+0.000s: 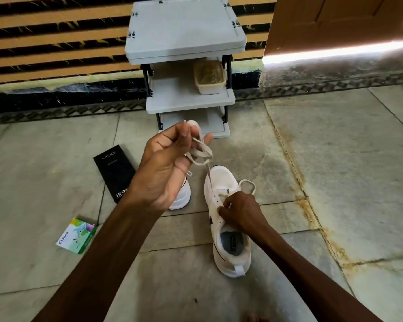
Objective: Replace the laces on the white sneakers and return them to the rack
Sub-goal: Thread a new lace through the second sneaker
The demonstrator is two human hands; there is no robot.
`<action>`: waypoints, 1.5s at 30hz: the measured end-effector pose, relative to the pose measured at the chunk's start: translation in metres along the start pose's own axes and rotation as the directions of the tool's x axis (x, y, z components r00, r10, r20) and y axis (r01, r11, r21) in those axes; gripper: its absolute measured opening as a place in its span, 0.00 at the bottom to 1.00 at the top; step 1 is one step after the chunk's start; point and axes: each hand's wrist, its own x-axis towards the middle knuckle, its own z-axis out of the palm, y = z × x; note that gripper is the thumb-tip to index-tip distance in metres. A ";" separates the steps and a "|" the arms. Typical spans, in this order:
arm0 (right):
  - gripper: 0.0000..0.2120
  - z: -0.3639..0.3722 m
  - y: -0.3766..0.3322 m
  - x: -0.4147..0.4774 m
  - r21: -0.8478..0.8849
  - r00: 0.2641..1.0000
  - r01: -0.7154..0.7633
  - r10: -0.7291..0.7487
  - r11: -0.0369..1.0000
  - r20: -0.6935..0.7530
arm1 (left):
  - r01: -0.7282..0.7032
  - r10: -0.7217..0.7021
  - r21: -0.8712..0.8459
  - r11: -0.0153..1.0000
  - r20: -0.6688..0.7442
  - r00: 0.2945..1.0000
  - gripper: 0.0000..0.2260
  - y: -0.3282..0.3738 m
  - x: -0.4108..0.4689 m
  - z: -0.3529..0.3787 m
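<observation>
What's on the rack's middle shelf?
On the rack, middle shelf: one beige tub, brownish contents, right side. The shelf's back is hidden under the top shelf.

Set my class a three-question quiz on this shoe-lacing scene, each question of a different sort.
1. True or false: the right hand touches the nearer white sneaker.
2. The left hand holds: A a brush; B a bunched cream shoelace; C a sock.
3. Which shelf of the grey plastic rack carries the beige plastic tub?
Key: 1 true; 2 B; 3 the middle shelf.
</observation>
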 end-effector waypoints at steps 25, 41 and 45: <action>0.08 -0.020 0.045 0.002 0.292 0.984 -0.014 0.065 0.956 -0.169 | 0.110 -0.243 0.897 -0.429 -0.231 0.942 0.14 -0.075 -0.008 -0.040; 0.07 -0.054 0.063 0.008 0.211 0.997 0.046 -0.057 0.976 0.047 | 0.129 -0.337 0.991 0.042 -0.107 0.935 0.04 -0.113 0.036 -0.031; 0.08 -0.066 0.058 0.007 0.668 0.998 0.043 -0.063 0.743 0.005 | 0.231 -0.243 0.628 0.743 -0.068 0.968 0.08 -0.068 0.047 -0.024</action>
